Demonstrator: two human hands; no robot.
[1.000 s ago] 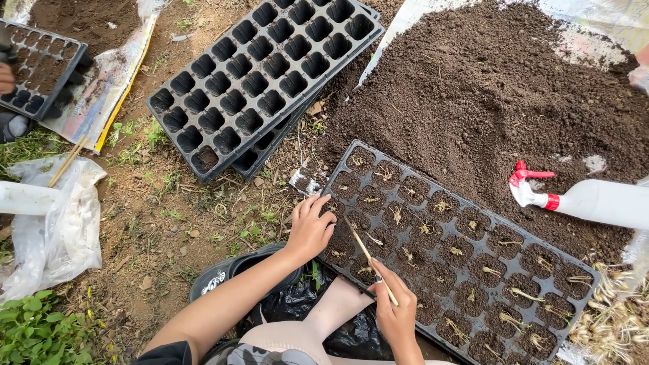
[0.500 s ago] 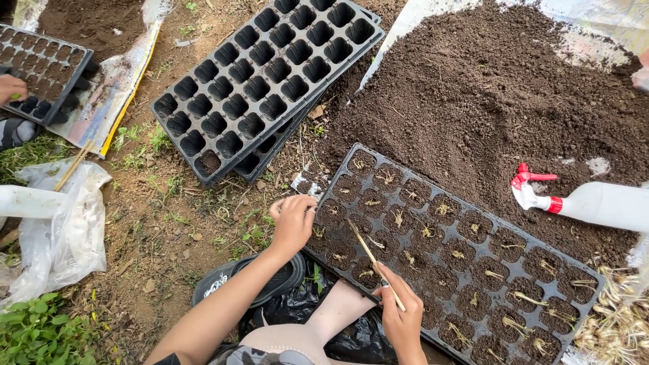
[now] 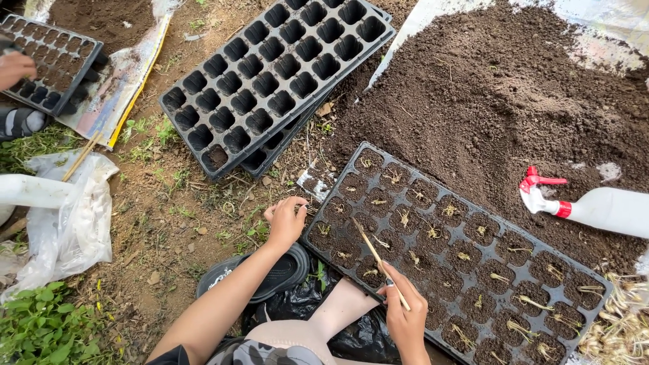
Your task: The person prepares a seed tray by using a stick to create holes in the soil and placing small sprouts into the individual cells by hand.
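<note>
Pinching a thin wooden stick (image 3: 378, 262) in the right hand (image 3: 405, 314), fingers pressed together around its lower end, tip slanting up and left into the filled tray (image 3: 466, 220). Loosely curled at the tray's near-left corner, the left hand (image 3: 285, 222), fingers bent inward; cannot tell whether anything sits inside that grip.

Sweeping now from the far left: another person's hand (image 3: 15, 67) at the edge of the shot, resting on a partly filled small tray (image 3: 57, 57) that lies on a plastic sheet (image 3: 125, 74). Below it, a crumpled clear bag (image 3: 67, 223) with a pale tube across it, and green weeds (image 3: 40, 328) in the corner. Further along, a stack of empty black trays (image 3: 277, 74), tilted diagonally on bare ground. Down near the left forearm, a dark sandal (image 3: 260, 274) on black plastic, a bare knee just beside it.

Centre to right: the filled tray, long and black, every cell packed with soil and holding a small pale seedling. Behind it, a big heap of dark soil (image 3: 500, 88) spread on a sheet. On the right, a white spray bottle (image 3: 602, 209) with a red trigger, lying on its side on the soil. Bottom right corner, a pile of loose seedlings (image 3: 618, 324), roots tangled, just beside the tray's end.
</note>
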